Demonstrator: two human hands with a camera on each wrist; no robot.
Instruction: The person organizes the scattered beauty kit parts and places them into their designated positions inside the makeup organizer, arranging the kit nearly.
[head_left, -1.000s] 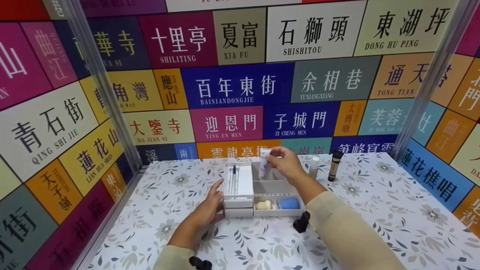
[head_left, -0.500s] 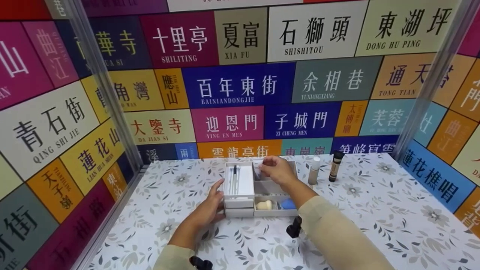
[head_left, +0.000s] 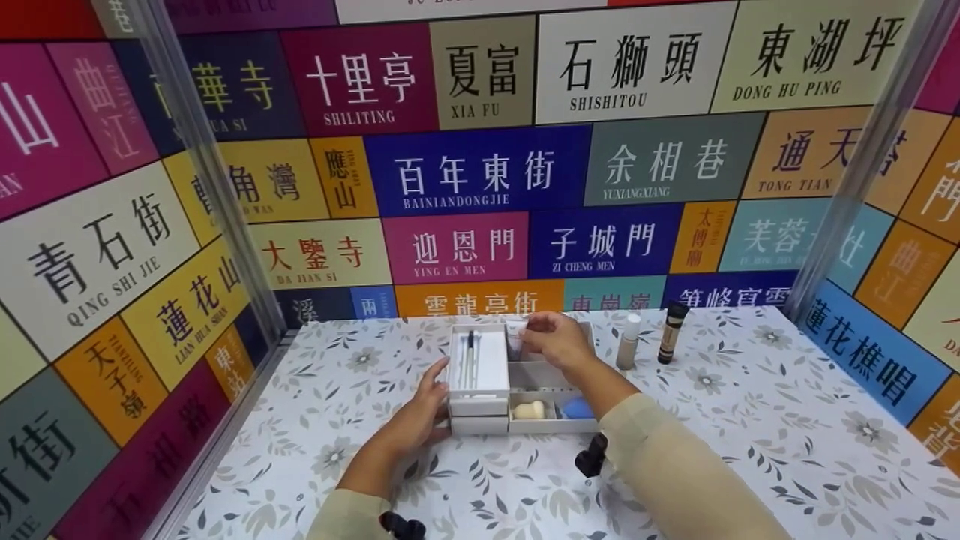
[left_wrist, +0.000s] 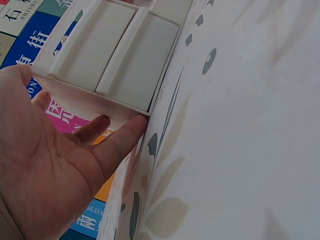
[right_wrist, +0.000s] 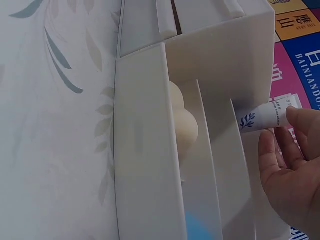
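Observation:
A white desktop organizer [head_left: 478, 425] with drawers and open compartments stands on the table. My left hand [head_left: 415, 414] rests against its left side, fingers extended; in the left wrist view a fingertip [left_wrist: 137, 120] touches the lower edge by the drawers. With thumb and fingers my right hand [head_left: 561, 346] pinches a white tube [right_wrist: 267, 114] with a blue leaf print. The tube's lower end is inside the rear compartment, hidden behind a divider [right_wrist: 240, 165]. A cream makeup sponge [right_wrist: 185, 125] and a blue sponge [head_left: 576, 409] lie in the front compartments.
Thin brush-like sticks [head_left: 470, 358] lie on the organizer's top left. To its right stand a white-capped bottle [head_left: 628, 343] and a black tube with a gold label [head_left: 671, 334]. The patterned tablecloth [head_left: 750, 420] ends at a wall of coloured signs [head_left: 480, 172].
My right hand has moved left and down, lowering the white tube from above the organizer into its rear compartment. My left hand has stayed at the organizer's left side.

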